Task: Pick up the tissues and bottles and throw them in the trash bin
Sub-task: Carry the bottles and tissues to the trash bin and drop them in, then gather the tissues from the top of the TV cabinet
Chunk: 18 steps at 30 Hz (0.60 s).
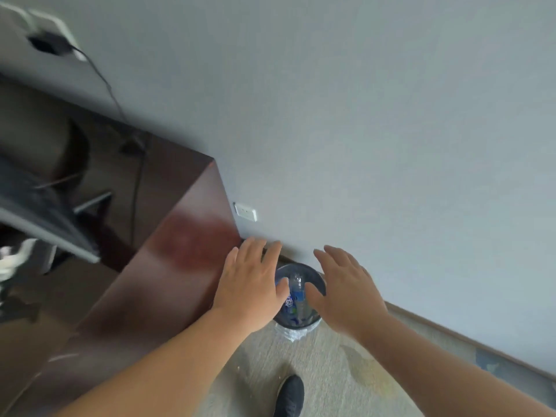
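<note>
A: Grey wall (pixel 361 115) and pale floor (pixel 331 371) bound the work area. Where is the bottle (pixel 298 291)?

B: Inside the trash bin (pixel 316 273), between and below both hands. Left hand (pixel 251 284) and right hand (pixel 346 291) hover above the rim, fingers spread, holding nothing.

A: Step?

B: Apparently a drop just completed. Next: turn toward the brown desk (pixel 168 284) for any remaining tissues or bottles.

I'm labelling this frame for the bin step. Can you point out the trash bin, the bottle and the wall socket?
trash bin (pixel 319 274): head view, on its dark rim.
bottle (pixel 298 291): head view, on its blue label.
wall socket (pixel 245 211): head view, on its white faceplate.
</note>
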Each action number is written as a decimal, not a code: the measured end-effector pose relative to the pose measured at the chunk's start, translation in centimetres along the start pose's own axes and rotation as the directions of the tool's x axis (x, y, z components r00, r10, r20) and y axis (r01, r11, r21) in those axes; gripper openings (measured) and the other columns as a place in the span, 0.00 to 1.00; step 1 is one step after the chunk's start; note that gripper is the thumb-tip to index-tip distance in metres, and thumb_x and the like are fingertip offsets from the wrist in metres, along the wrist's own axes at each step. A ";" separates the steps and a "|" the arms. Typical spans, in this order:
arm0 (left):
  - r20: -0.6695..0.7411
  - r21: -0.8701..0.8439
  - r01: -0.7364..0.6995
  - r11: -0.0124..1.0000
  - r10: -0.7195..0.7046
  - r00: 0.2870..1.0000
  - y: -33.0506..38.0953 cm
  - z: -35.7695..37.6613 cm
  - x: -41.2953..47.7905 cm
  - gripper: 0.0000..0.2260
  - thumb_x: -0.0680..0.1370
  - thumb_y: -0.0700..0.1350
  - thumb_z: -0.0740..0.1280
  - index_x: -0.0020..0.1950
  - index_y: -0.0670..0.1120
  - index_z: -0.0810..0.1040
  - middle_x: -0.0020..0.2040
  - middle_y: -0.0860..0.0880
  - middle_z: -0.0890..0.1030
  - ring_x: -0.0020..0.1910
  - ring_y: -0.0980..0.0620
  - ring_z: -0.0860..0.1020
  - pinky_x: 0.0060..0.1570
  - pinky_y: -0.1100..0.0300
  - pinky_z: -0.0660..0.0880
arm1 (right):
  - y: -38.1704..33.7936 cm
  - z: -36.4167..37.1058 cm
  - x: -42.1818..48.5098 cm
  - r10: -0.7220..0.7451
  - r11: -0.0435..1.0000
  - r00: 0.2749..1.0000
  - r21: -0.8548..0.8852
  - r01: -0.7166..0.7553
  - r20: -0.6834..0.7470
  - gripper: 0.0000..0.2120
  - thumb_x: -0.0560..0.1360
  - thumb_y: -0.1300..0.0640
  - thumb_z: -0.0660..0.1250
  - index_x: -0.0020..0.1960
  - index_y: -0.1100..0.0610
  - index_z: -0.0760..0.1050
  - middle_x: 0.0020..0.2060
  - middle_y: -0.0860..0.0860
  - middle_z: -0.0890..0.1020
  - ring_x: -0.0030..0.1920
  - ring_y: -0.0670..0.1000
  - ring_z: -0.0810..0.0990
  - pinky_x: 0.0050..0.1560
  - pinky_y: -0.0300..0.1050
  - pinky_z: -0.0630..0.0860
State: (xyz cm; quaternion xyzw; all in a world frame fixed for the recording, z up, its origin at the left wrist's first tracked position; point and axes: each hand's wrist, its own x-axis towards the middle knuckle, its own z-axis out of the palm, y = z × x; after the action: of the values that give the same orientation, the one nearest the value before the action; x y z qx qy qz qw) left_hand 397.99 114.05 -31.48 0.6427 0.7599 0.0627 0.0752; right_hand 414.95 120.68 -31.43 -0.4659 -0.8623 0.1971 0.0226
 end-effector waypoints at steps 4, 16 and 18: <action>-0.095 0.041 0.022 0.999 -0.018 0.995 -0.4 -6.1 -5.0 0.26 0.75 0.56 0.60 0.70 0.48 0.64 0.67 0.47 0.69 0.69 0.46 0.62 0.67 0.48 0.62 | -5.2 -3.8 -2.8 -0.143 0.988 0.989 -0.060 0.141 -0.033 0.30 0.75 0.40 0.57 0.72 0.52 0.62 0.73 0.51 0.62 0.74 0.53 0.56 0.72 0.50 0.55; -0.354 -0.015 0.319 0.948 -0.303 0.885 -5.7 -17.9 -32.2 0.27 0.74 0.58 0.56 0.70 0.48 0.66 0.65 0.48 0.72 0.68 0.47 0.66 0.66 0.49 0.66 | -25.8 -5.3 -17.8 -0.551 0.829 0.831 -0.161 0.536 -0.070 0.28 0.72 0.40 0.57 0.68 0.53 0.68 0.67 0.50 0.70 0.67 0.53 0.66 0.66 0.50 0.65; -0.378 -0.019 0.385 0.923 -0.363 0.852 -7.3 -19.9 -35.9 0.25 0.75 0.57 0.57 0.70 0.49 0.66 0.65 0.49 0.72 0.66 0.48 0.67 0.65 0.50 0.67 | -29.0 -4.8 -19.7 -0.591 0.803 0.804 -0.132 0.581 -0.057 0.29 0.72 0.39 0.56 0.69 0.52 0.67 0.68 0.49 0.69 0.68 0.52 0.66 0.67 0.51 0.66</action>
State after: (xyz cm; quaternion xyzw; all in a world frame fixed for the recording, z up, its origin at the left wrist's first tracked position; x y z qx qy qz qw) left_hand 392.86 77.46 -12.14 0.4607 0.8718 0.1463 -0.0792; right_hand 404.11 92.06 -13.70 -0.1859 -0.9713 0.1111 0.0981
